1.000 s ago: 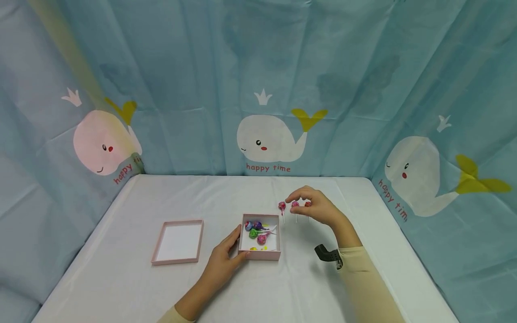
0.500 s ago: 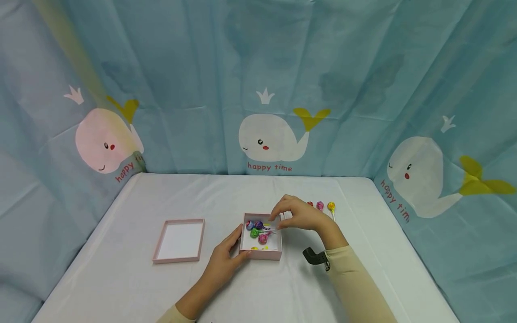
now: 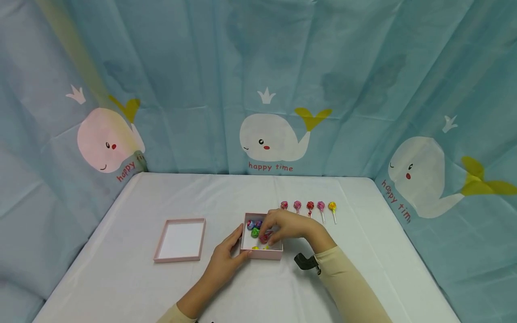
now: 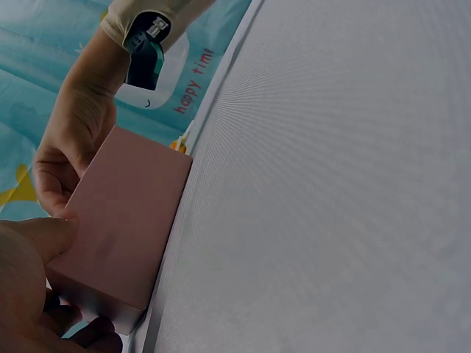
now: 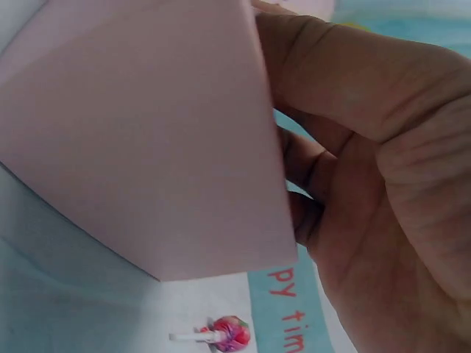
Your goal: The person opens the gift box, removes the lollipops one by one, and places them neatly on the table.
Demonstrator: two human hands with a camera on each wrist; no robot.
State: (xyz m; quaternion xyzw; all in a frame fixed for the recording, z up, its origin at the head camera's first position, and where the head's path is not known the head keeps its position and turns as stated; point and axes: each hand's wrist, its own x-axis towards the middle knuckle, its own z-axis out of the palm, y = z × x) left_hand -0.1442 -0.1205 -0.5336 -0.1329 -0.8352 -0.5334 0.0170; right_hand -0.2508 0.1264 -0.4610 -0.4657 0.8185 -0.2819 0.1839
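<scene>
A small pink box (image 3: 261, 255) with a white inside stands on the table, holding several wrapped lollipops. My left hand (image 3: 222, 259) grips its left side, the thumb pressed on the front wall, as the left wrist view also shows. My right hand (image 3: 288, 225) reaches over the right rim into the box. Its thumb and fingers are curled about a pink lollipop (image 3: 264, 238); in the right wrist view the box wall hides the fingertips. A green lollipop (image 3: 255, 233) and a blue one (image 3: 250, 224) lie beside it. Some yellow shows near the front wall.
A row of several lollipops lies behind the box to the right, ending in a yellow one (image 3: 332, 206). Left of the box lies the shallow pink lid (image 3: 179, 240), white inside up. A whale-print curtain (image 3: 194, 139) borders the white-covered table (image 3: 133, 278).
My right hand has moved from above the row of lollipops leftward and down into the box, leaving the row in view. My left hand has stayed on the box.
</scene>
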